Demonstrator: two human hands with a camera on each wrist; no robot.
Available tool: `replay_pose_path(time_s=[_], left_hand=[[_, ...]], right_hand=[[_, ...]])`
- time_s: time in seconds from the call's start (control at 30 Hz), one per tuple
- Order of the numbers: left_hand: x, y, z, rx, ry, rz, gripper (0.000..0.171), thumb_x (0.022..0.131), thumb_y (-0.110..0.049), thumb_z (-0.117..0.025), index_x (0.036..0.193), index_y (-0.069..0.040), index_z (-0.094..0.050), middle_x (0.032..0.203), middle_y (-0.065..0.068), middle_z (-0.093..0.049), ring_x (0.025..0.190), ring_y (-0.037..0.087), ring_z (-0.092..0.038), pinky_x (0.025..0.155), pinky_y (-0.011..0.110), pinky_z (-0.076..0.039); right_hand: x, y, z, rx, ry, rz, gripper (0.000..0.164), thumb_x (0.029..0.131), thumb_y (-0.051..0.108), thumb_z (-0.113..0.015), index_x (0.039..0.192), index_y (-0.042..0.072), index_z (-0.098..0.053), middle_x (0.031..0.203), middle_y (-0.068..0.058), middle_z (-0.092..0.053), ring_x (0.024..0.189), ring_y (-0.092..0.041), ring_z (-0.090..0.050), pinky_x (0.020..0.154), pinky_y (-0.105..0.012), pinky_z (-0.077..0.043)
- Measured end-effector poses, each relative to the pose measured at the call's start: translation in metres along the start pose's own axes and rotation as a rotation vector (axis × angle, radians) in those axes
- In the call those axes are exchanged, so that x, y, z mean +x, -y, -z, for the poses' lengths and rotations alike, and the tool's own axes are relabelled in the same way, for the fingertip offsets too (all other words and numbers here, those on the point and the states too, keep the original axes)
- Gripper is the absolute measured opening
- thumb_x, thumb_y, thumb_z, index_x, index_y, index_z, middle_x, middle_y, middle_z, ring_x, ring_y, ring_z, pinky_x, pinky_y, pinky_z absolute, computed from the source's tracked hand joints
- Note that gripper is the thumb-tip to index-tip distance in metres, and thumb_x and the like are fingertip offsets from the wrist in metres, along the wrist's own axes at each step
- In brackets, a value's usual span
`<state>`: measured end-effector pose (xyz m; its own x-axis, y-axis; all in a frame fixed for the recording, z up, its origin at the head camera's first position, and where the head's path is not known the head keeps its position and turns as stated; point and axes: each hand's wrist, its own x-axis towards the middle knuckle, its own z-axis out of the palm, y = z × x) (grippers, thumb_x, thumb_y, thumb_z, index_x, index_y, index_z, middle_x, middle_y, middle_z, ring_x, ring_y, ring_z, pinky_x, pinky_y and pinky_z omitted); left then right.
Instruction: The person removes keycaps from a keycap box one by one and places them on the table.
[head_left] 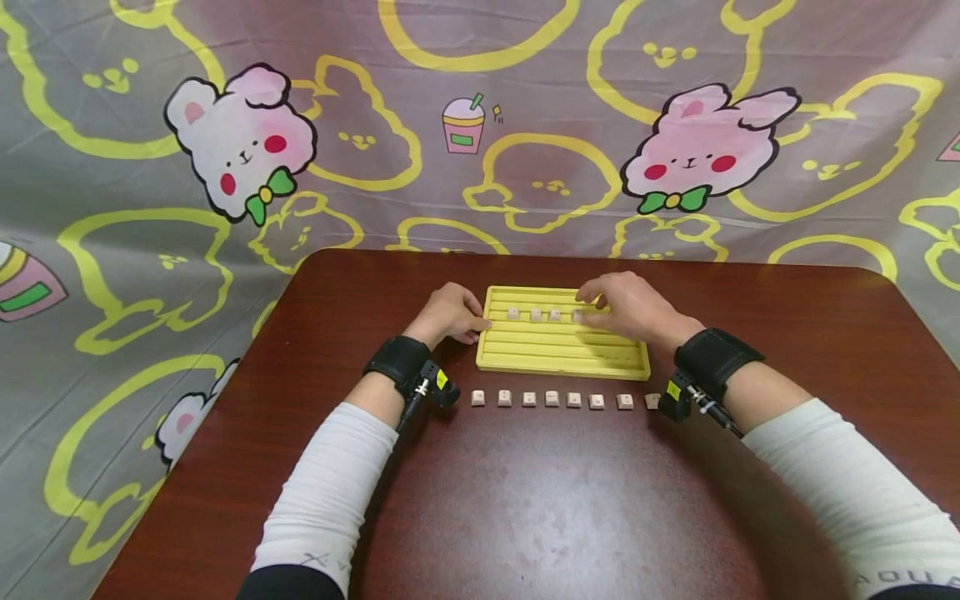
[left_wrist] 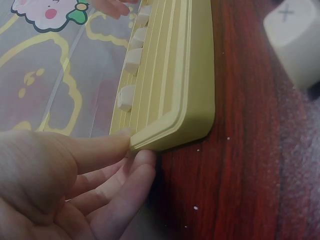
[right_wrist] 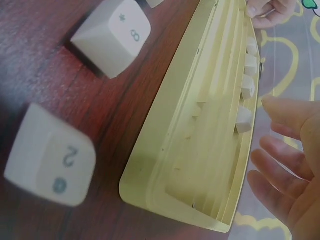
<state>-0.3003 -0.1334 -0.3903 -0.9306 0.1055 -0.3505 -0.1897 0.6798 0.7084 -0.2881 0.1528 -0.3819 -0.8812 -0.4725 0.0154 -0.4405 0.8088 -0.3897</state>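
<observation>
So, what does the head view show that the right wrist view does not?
Only the head view shows the white sleeves and eight loose keycaps in a row.
Only the right wrist view shows readable marks: 2 on one keycap, 8 on another.
Both show the yellow tray, four keycaps in it, the left hand and the right hand.

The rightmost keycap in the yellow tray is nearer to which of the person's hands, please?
Right: the right hand is close beside the rightmost keycap, while the left hand grips the yellow tray at its left edge.
</observation>
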Motion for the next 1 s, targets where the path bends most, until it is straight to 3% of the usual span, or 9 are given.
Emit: replay_pose_path(time_s=[0.33, 1.0], left_hand=[[0.001, 0.001, -0.001, 0.007, -0.002, 0.005, 0.022, 0.089, -0.011, -0.074, 0.104, 0.003, -0.066, 0.103, 0.020, -0.066, 0.066, 0.016, -0.069, 0.065, 0.029, -0.064], [0.000, 0.000, 0.000, 0.001, 0.011, 0.016, 0.024, 0.089, -0.011, -0.074, 0.106, 0.002, -0.065, 0.109, 0.020, -0.063, 0.077, 0.023, -0.072, 0.068, 0.029, -0.064]], right_hand=[[0.008, 0.001, -0.008, 0.001, -0.001, -0.023, 0.038, 0.088, 0.027, -0.076, 0.121, 0.008, -0.069, 0.115, -0.009, -0.072, 0.104, -0.024, -0.067, 0.089, -0.042, -0.057], [0.014, 0.000, -0.017, -0.017, 0.008, -0.034, 0.032, 0.089, 0.024, -0.075, 0.118, 0.010, -0.071, 0.107, -0.007, -0.073, 0.100, -0.023, -0.067, 0.089, -0.043, -0.057]])
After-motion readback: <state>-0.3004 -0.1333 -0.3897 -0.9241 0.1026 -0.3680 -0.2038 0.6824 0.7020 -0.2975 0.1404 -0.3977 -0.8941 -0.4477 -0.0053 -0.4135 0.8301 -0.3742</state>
